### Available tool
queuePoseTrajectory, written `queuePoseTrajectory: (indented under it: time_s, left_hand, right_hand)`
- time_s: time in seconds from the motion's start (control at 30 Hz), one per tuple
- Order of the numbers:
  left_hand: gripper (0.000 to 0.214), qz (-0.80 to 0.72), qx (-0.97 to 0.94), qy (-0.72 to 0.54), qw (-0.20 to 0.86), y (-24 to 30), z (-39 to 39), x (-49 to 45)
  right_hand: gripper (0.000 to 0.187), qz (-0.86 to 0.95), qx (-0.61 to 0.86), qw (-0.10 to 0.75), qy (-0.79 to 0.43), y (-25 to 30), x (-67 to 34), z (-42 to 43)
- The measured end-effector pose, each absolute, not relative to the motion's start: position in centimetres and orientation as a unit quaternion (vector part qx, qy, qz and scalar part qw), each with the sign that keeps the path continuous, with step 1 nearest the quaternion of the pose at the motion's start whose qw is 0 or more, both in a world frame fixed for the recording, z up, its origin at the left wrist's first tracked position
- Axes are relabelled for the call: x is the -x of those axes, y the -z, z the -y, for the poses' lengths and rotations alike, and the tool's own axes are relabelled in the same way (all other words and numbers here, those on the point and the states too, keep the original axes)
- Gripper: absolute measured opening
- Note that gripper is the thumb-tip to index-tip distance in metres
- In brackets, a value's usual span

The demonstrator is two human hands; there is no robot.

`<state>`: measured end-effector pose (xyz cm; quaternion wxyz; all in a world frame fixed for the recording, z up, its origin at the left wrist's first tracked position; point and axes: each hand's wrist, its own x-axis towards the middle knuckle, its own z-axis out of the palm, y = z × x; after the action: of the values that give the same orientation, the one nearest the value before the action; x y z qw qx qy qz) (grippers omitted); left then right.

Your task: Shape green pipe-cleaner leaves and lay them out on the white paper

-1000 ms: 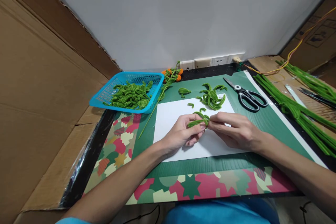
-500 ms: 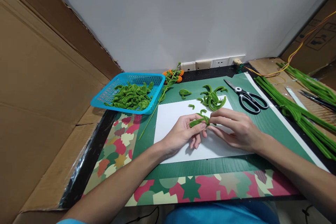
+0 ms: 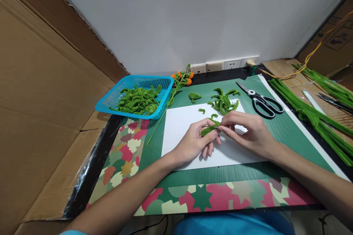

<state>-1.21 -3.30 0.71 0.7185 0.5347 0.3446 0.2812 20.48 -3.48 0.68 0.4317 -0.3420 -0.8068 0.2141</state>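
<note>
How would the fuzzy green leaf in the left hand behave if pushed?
The fuzzy green leaf would probably bend yet hold its shape, as the curled snippets nearby suggest. It looks light, its strands being slim. Its fuzz probably resists slipping.

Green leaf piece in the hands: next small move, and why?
Probably a slight twist of the green leaf piece's right end with the right hand: that hand appears to pinch there, while the left hand holds the rest.
</note>
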Motion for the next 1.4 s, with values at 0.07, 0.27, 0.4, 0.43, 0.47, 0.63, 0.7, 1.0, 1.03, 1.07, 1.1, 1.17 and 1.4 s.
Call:
queuePoseTrajectory:
  time_s: [0.07, 0.27, 0.4, 0.43, 0.47, 0.63, 0.7, 1.0, 1.03, 1.07, 1.1, 1.17, 1.4]
  left_hand:
    - [0.034, -0.35, -0.528, -0.294, 0.716, -0.8, 3.3, 1.2]
    - [0.036, -0.358, -0.528, -0.324, 0.698, -0.5, 3.4, 1.0]
    - [0.032, -0.368, -0.523, -0.34, 0.69, -0.5, 3.5, 1.0]
    - [0.03, -0.368, -0.521, -0.341, 0.69, -0.5, 3.5, 0.9]
    - [0.029, -0.368, -0.519, -0.343, 0.692, -0.5, 3.5, 0.9]
    - [0.029, -0.368, -0.51, -0.347, 0.696, -0.5, 3.4, 0.9]
    - [0.031, -0.37, -0.507, -0.349, 0.696, -0.4, 3.5, 0.9]
    - [0.036, -0.392, -0.51, -0.355, 0.679, -0.4, 3.6, 0.8]
    - [0.036, -0.392, -0.511, -0.353, 0.679, -0.5, 3.6, 0.8]
    - [0.036, -0.392, -0.512, -0.352, 0.678, -0.5, 3.6, 0.8]
    - [0.036, -0.393, -0.515, -0.351, 0.675, -0.5, 3.5, 0.8]
    - [0.034, -0.398, -0.522, -0.349, 0.669, -0.5, 3.5, 0.9]
    - [0.033, -0.387, -0.504, -0.345, 0.691, -0.3, 3.5, 1.0]
  right_hand:
    - [0.005, 0.795, 0.351, 0.439, -0.227, -0.7, -20.6, 3.4]
    - [0.011, 0.766, 0.375, 0.436, -0.287, -0.4, -20.4, 3.7]
    - [0.01, 0.738, 0.387, 0.438, -0.338, -0.4, -20.0, 3.9]
    - [0.01, 0.734, 0.39, 0.441, -0.339, -0.4, -19.9, 4.0]
    - [0.011, 0.732, 0.393, 0.442, -0.338, -0.4, -19.8, 4.0]
    - [0.021, 0.721, 0.417, 0.427, -0.352, -0.4, -19.5, 4.1]
    - [0.017, 0.728, 0.416, 0.417, -0.351, -0.4, -19.5, 4.2]
    - [0.028, 0.827, 0.394, 0.328, -0.229, 0.1, -19.5, 4.7]
    - [0.028, 0.827, 0.395, 0.328, -0.228, 0.1, -19.5, 4.7]
    - [0.028, 0.827, 0.395, 0.33, -0.228, 0.1, -19.6, 4.7]
    - [0.027, 0.826, 0.395, 0.332, -0.226, 0.0, -19.6, 4.7]
    - [0.027, 0.827, 0.396, 0.336, -0.215, -0.1, -19.7, 4.6]
    - [0.022, 0.838, 0.384, 0.355, -0.154, -0.1, -19.9, 4.5]
